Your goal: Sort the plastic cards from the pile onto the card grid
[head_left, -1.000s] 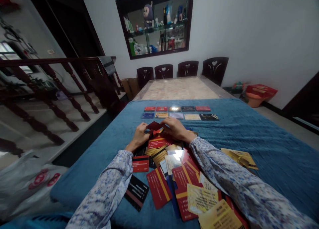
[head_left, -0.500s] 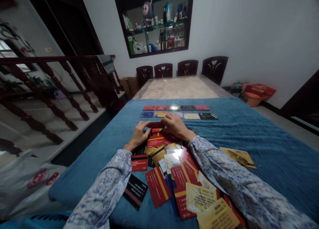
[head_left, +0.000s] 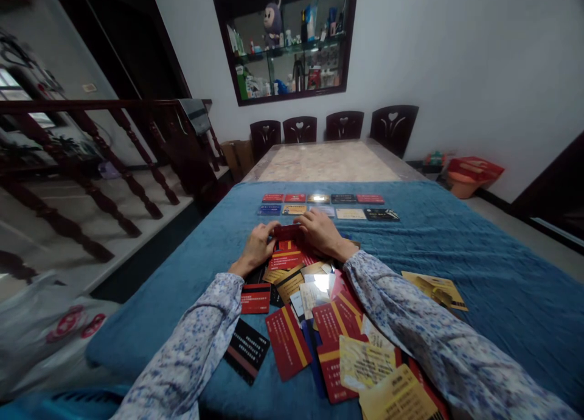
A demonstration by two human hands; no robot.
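Observation:
Between my two hands a dark red card [head_left: 286, 231] is tilted up above the pile. My left hand [head_left: 259, 246] grips its left end with thumb and fingers. At its right end my right hand [head_left: 322, 232] holds on, fingers bent over the edge. Below lies a loose heap of overlapping cards, among them a red card with a gold stripe [head_left: 288, 341], a black card [head_left: 247, 351] and a gold card [head_left: 398, 395]. Just past my hands, two neat rows of cards lie flat, including a blue card [head_left: 269, 210] and a black-and-white card [head_left: 382, 214].
A blue cloth [head_left: 456, 237] covers the near part of the table, with bare marble-look tabletop [head_left: 323, 161] beyond. One gold card [head_left: 435, 289] lies apart, beside my right forearm. Dark chairs [head_left: 300, 129] stand at the far end; a wooden railing [head_left: 100, 108] runs along the left.
The red card between my hands has tilted slightly, and my fingers have shifted a little on it. The rows and the heap look the same.

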